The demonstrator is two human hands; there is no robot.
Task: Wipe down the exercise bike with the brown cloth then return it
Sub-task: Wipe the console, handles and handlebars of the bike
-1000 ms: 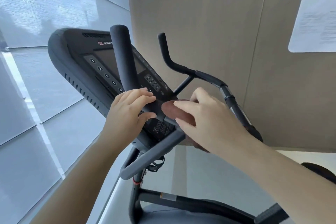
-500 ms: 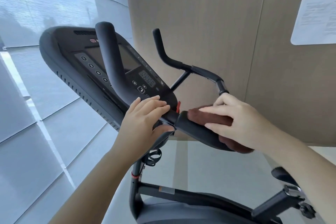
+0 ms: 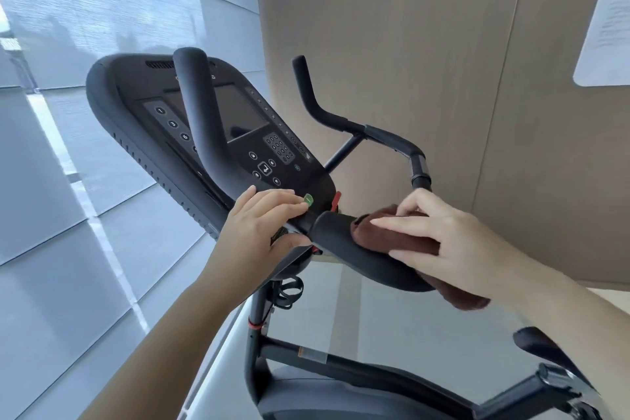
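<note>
A black exercise bike fills the view, its console (image 3: 238, 133) tilted up at centre left. The near padded handlebar (image 3: 354, 249) runs across the middle. A brown cloth (image 3: 392, 235) is wrapped over that bar, and my right hand (image 3: 443, 239) grips the cloth around it. My left hand (image 3: 259, 232) holds the bar's inner end just below the console, fingers over the top and thumb beneath. A second handlebar (image 3: 324, 112) rises behind on the right.
A tan panelled wall (image 3: 409, 27) stands close behind the bike, with a white paper sheet (image 3: 606, 20) at upper right. Pale window blinds (image 3: 85, 27) fill the left. The bike frame (image 3: 306, 358) and seat (image 3: 542, 344) sit low at right.
My right hand has slid the brown cloth rightward and outward along the near handlebar. My left hand has stayed on the bar's inner end.
</note>
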